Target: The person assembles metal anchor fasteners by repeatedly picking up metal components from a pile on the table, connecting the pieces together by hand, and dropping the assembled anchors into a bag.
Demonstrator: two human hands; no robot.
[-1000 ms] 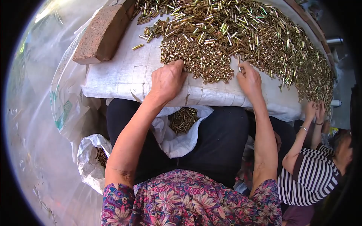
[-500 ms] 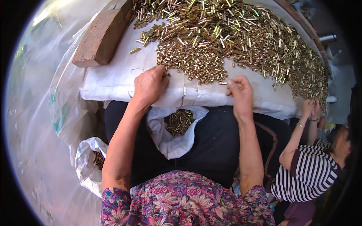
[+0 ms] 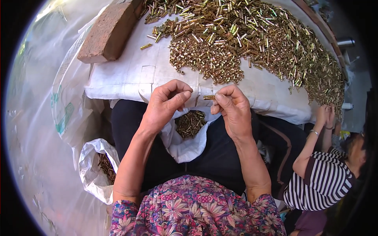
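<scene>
Our right hand (image 3: 234,113) pinched a short brass-coloured tube (image 3: 209,97) between thumb and forefinger, its free end pointing left, above the front edge of the cloth-covered desk (image 3: 122,81). Our left hand (image 3: 162,105) faced it, thumb and forefinger drawn together, a small gap short of the tube. To work well here, we judged, we needed a light, steady pinch near the tube's far end, with its near end clear and level, so that the left fingertips could meet it squarely. Keeping both wrists low over the bag (image 3: 183,152) between our knees seemed wise, since a slipped piece would probably have dropped there rather than rolled off.

Much was hard to make out. We could not see whether the left fingertips held a tiny part, and the right hand hid the rest of the tube. The pile of small rings (image 3: 212,61) was too fine to tell piece from piece, and the heap of tubes (image 3: 252,23) behind it ran out of view at the top. Far right, a co-worker's hands (image 3: 325,115) were too small to read.
</scene>
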